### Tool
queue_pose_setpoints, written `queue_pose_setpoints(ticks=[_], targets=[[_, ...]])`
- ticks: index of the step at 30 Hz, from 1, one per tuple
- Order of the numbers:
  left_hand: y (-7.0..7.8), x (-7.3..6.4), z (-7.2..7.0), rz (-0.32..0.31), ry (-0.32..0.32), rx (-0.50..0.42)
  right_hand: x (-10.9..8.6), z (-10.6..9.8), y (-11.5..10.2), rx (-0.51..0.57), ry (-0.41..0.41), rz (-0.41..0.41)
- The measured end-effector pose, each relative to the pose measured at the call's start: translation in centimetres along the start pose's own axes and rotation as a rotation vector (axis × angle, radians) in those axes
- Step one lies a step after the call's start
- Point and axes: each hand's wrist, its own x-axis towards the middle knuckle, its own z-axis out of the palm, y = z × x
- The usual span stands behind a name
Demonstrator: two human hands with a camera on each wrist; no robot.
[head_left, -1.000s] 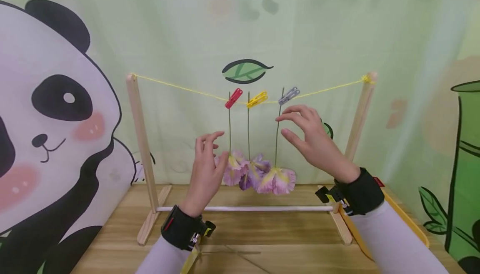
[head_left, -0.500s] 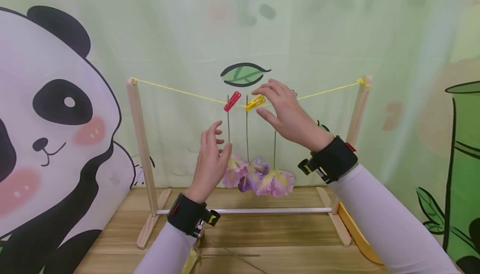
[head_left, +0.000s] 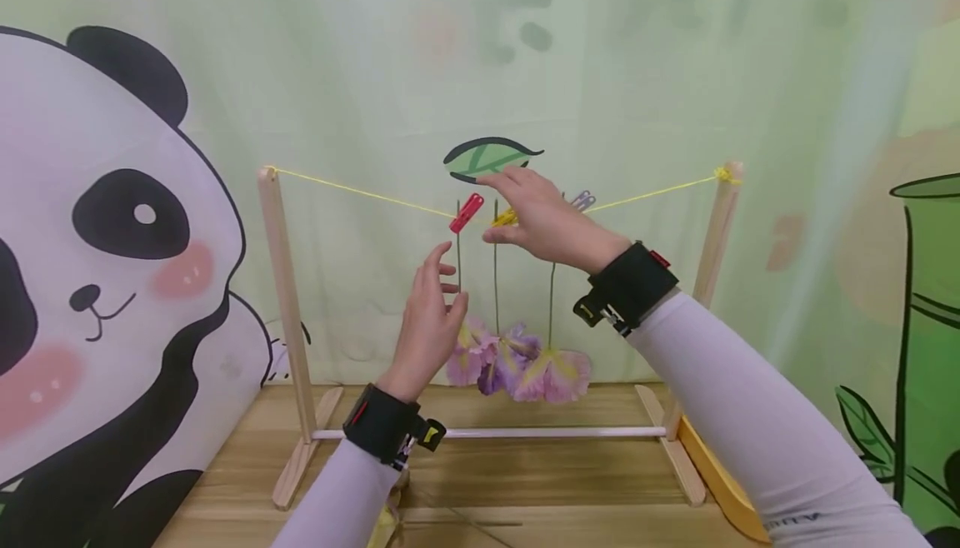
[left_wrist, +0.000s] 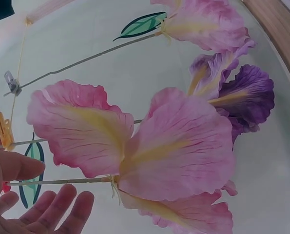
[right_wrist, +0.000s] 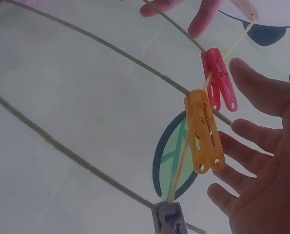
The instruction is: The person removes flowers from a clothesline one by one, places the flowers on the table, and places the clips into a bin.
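Three artificial flowers hang heads down from a sagging yellow string point(head_left: 360, 191). A red clothespin point(head_left: 467, 213), a yellow clothespin point(right_wrist: 203, 131) and a grey clothespin point(head_left: 583, 200) clip their stems to it. The flower heads are pink point(left_wrist: 179, 146), purple point(left_wrist: 249, 97) and pink with yellow point(head_left: 555, 377). My left hand point(head_left: 429, 323) is beside the leftmost stem, which passes between the spread thumb and fingers without being pinched. Spread loosely, my right hand point(head_left: 551, 219) is raised at the yellow clothespin, partly covering it in the head view. Its thumb points toward the red clothespin in the right wrist view.
Two wooden posts point(head_left: 285, 306) joined by a white rod point(head_left: 555, 431) hold the string above a wooden table point(head_left: 450, 481). Loose stems point(head_left: 480, 523) and a yellow flower point(head_left: 384, 523) lie in front. An orange tray edge point(head_left: 723, 490) shows at right, before a panda-printed backdrop point(head_left: 150, 223).
My right hand has moved left from the grey clothespin's stem to the yellow clothespin. My left hand has risen slightly and shifted right toward the leftmost stem.
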Motion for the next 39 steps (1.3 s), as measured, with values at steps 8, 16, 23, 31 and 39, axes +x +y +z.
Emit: queue_pose_setpoints(ticks=[8, 16, 23, 31, 39], targets=[[-0.7, 0.7, -0.1, 0.054, 0.051, -0.003, 1.8, 0.4, -0.7, -0.015, -0.041, 0.044], [-1.6, 0.7, -0.2, 0.06, 0.049, -0.043, 2.8, 1.2, -0.9, -0.037, 0.026, 0.028], [-1.2, 0.9, -0.1, 0.092, 0.091, -0.05, 3.3, 0.1, -1.2, -0.061, -0.004, 0.015], [-0.7, 1.4, -0.3, 0.107, 0.102, -0.022, 3.4, -0.4, -1.1, -0.039, 0.083, 0.035], [-0.7, 0.9, 0.0, 0.072, 0.094, -0.005, 2.9, 0.4, -0.7, 0.065, 0.212, 0.029]])
